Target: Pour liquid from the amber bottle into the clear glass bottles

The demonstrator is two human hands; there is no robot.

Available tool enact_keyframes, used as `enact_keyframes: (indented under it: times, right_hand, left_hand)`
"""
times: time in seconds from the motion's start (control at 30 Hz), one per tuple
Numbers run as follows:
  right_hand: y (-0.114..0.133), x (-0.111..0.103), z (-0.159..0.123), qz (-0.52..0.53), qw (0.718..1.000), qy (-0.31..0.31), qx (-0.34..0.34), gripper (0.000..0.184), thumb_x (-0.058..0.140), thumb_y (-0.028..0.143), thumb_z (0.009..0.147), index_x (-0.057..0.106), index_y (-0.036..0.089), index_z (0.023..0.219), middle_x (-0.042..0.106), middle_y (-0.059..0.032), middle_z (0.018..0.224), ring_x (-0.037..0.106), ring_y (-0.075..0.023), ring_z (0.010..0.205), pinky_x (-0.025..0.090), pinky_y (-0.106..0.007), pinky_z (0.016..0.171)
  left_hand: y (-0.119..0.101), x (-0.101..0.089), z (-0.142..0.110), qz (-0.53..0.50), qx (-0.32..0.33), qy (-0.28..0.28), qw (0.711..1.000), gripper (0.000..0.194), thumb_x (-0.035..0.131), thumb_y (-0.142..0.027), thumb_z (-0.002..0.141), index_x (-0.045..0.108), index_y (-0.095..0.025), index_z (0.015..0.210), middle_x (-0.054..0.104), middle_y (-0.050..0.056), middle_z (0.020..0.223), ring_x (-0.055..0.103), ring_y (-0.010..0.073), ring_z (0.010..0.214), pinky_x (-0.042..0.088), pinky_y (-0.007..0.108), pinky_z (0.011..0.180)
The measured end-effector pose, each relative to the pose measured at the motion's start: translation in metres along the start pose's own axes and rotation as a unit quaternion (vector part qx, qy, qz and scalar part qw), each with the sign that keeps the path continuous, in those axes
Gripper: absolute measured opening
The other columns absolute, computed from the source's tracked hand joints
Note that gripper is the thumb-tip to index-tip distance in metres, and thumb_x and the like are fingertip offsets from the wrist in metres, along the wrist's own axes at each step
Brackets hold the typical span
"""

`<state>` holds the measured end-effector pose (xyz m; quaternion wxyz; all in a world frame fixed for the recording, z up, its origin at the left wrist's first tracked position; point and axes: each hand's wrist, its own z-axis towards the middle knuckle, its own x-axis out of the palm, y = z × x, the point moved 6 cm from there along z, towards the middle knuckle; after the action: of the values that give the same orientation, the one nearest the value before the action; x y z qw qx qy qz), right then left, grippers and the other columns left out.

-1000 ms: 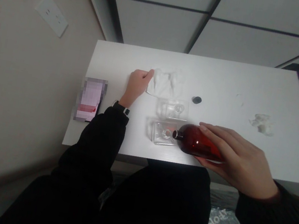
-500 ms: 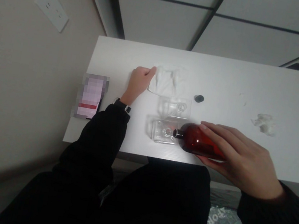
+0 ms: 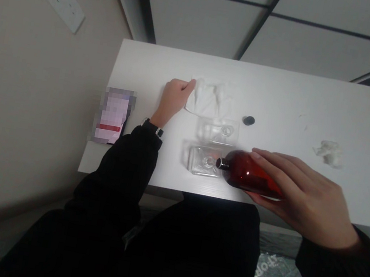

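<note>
My right hand (image 3: 299, 195) is wrapped round a dark red bottle (image 3: 244, 174), tipped on its side with its open neck over a clear glass bottle (image 3: 202, 161) standing near the table's front edge. A second clear glass bottle (image 3: 218, 131) stands just behind it. My left hand (image 3: 172, 99) rests on the white table (image 3: 284, 98), fingers curled and pinching the edge of a crumpled white tissue (image 3: 206, 98). A small black cap (image 3: 248, 120) lies to the right of the glass bottles.
A phone (image 3: 112, 117) lies at the table's left edge. Another crumpled tissue (image 3: 328, 152) sits at the right. A wall with a socket plate (image 3: 64, 3) runs along the left; panelled partitions stand behind the table.
The red bottle and both hands keep their places; only the view has drifted slightly.
</note>
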<state>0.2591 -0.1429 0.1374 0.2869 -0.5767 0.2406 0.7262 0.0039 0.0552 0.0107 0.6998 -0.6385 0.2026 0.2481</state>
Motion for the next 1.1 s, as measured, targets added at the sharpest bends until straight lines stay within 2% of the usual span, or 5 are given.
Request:
enact_keyframes:
  times: [0.4, 0.6, 0.8, 1.1]
  right_hand:
    - [0.001, -0.004, 0.001, -0.007, 1.000, 0.028, 0.007, 0.084, 0.065, 0.032, 0.103, 0.017, 0.027, 0.172, 0.073, -0.0157, 0.138, 0.076, -0.0376, 0.109, 0.067, -0.049, 0.074]
    - [0.002, -0.007, 0.001, -0.013, 1.000, 0.025, -0.001, 0.079, 0.064, 0.034, 0.104, 0.022, 0.026, 0.171, 0.073, -0.0151, 0.138, 0.076, -0.0363, 0.109, 0.067, -0.048, 0.074]
    - [0.002, -0.009, 0.002, -0.027, 0.999, 0.023, -0.004, 0.077, 0.065, 0.033, 0.103, 0.026, 0.025, 0.169, 0.073, -0.0139, 0.137, 0.076, -0.0341, 0.108, 0.066, -0.045, 0.074]
    - [0.000, -0.012, 0.001, -0.020, 1.000, 0.021, 0.005, 0.081, 0.065, 0.035, 0.103, 0.022, 0.027, 0.171, 0.073, -0.0136, 0.139, 0.077, -0.0362, 0.106, 0.064, -0.045, 0.069]
  left_hand:
    - [0.002, 0.001, 0.001, 0.006, 0.003, -0.003, 1.000, 0.058, 0.051, -0.039, 0.105, 0.017, -0.024, 0.060, 0.017, -0.003, 0.059, 0.022, 0.0132, 0.059, 0.018, 0.035, 0.060]
    - [0.002, 0.001, 0.001, 0.007, -0.004, -0.001, 1.000, 0.059, 0.051, -0.038, 0.105, 0.017, -0.024, 0.059, 0.017, -0.003, 0.060, 0.025, 0.0136, 0.059, 0.018, 0.036, 0.062]
    - [0.003, 0.002, 0.002, 0.008, 0.000, -0.002, 1.000, 0.060, 0.052, -0.037, 0.106, 0.016, -0.024, 0.059, 0.016, -0.003, 0.060, 0.022, 0.0133, 0.060, 0.016, 0.037, 0.062]
    - [0.002, 0.001, 0.001, 0.006, 0.004, -0.005, 1.000, 0.057, 0.050, -0.039, 0.105, 0.017, -0.023, 0.061, 0.017, -0.003, 0.060, 0.022, 0.0134, 0.060, 0.017, 0.036, 0.062]
